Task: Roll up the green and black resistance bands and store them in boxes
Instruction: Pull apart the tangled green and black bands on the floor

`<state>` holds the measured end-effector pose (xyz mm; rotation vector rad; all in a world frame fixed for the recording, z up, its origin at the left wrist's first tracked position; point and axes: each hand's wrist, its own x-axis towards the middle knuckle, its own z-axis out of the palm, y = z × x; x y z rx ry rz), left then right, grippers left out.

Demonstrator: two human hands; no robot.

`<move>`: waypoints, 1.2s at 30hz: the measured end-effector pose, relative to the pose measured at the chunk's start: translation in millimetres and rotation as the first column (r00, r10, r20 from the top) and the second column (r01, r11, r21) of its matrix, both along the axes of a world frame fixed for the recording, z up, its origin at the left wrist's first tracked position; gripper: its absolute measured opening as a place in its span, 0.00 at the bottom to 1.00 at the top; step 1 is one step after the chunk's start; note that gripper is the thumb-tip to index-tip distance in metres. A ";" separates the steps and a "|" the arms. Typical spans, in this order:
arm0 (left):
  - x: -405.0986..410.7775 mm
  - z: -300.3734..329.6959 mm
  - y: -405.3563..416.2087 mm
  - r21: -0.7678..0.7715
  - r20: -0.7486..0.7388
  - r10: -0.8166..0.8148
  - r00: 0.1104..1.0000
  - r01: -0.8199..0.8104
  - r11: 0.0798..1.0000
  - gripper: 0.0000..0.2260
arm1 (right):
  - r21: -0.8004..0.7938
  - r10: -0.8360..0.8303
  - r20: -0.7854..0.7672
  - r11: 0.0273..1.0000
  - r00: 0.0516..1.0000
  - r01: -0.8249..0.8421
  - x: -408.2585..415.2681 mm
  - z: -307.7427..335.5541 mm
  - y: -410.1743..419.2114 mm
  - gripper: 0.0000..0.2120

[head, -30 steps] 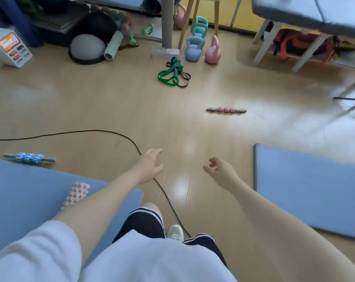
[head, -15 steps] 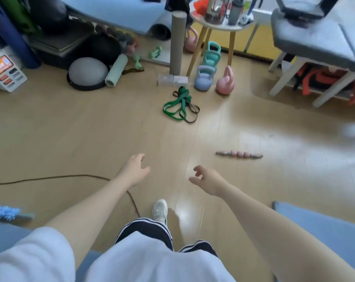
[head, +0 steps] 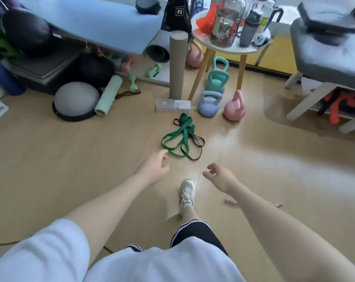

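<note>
Both the left hand (head: 152,169) and right hand (head: 220,177) hang loose and empty, so nothing is done: the green band (head: 177,137) and black band (head: 195,147) lie tangled, unrolled, near the two boxes (head: 173,106) beyond.

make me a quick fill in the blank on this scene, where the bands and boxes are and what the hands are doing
1. The green band lies tangled with a ____ band on the wooden floor.
2. The two clear boxes sit at the foot of an upright grey ____.
3. The left hand and right hand both hold ____.
4. The pink kettlebell stands to the right of a ____ one.

Missing words: black; tube; nothing; blue
</note>
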<state>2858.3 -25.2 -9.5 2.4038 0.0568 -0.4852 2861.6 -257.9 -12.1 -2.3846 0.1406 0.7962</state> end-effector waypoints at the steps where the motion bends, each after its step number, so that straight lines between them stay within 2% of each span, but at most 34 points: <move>1: 29.8 -3.1 -0.6 -0.009 -0.015 0.018 1.000 -0.018 1.000 0.24 | -0.003 0.002 -0.007 1.000 1.000 -0.002 32.2 -2.4 -1.6 0.22; 7: 179.6 0.1 21.5 -0.085 -0.117 0.302 0.946 -0.312 0.946 0.22 | -0.049 0.092 -0.095 0.994 0.991 -0.097 204.4 7.7 5.4 0.21; 11: 252.6 3.5 51.4 -0.071 -0.120 0.358 0.926 -0.368 0.927 0.22 | -0.076 0.193 -0.102 0.977 0.976 -0.201 298.3 14.7 40.4 0.18; 15: 316.1 -5.8 86.2 -0.046 -0.138 0.357 0.924 -0.366 0.929 0.22 | -0.077 0.246 -0.144 0.963 0.958 -0.259 359.2 -2.4 83.1 0.16; 19: 393.6 -22.4 126.1 -0.013 -0.163 0.267 0.950 -0.273 0.962 0.22 | -0.052 0.185 -0.196 0.979 0.963 -0.199 411.2 -34.6 122.8 0.16; 23: 479.3 -33.2 165.3 0.002 -0.244 0.124 0.962 -0.127 0.992 0.22 | -0.050 -0.019 -0.268 0.999 0.963 0.006 456.8 -62.0 158.1 0.16; 28: 567.3 -57.4 185.0 0.019 -0.347 -0.088 0.934 0.101 0.995 0.22 | -0.053 -0.236 -0.322 0.971 0.917 0.231 495.8 -83.5 189.9 0.17; 32: 612.7 -104.6 172.0 0.019 -0.417 -0.231 0.879 0.263 0.965 0.22 | -0.061 -0.395 -0.335 0.915 0.855 0.399 507.0 -120.2 195.8 0.17; 36: 635.6 -190.3 143.6 -0.019 -0.441 -0.331 0.835 0.359 0.933 0.23 | -0.059 -0.467 -0.332 0.878 0.820 0.476 516.5 -188.7 192.9 0.20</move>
